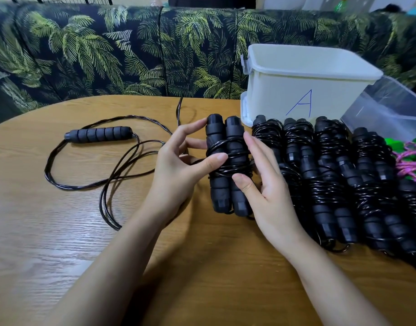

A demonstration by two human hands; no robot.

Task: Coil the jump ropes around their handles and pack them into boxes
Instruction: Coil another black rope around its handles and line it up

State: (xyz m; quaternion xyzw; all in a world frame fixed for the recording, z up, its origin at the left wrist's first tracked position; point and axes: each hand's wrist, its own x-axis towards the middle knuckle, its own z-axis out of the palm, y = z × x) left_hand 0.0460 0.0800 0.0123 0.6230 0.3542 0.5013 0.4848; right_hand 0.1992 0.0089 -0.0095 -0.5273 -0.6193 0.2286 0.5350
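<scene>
A coiled black jump rope [228, 165], two foam handles side by side with cord wound round their middle, stands upright at the table's centre. My left hand [178, 165] holds it from the left, thumb across the cord and fingers behind. My right hand [263, 184] holds it from the right, thumb on the lower wraps. An uncoiled black jump rope [99, 135] lies loose at the left, one handle showing and its cord in loops. Several coiled black ropes [331, 175] lie in a row at the right.
A white box marked A [303, 90] stands behind the coiled row, and a clear plastic box [390, 107] sits to its right. A green and pink rope [409, 158] lies at the far right. A leaf-patterned sofa [108, 55] runs behind the round wooden table [61, 231].
</scene>
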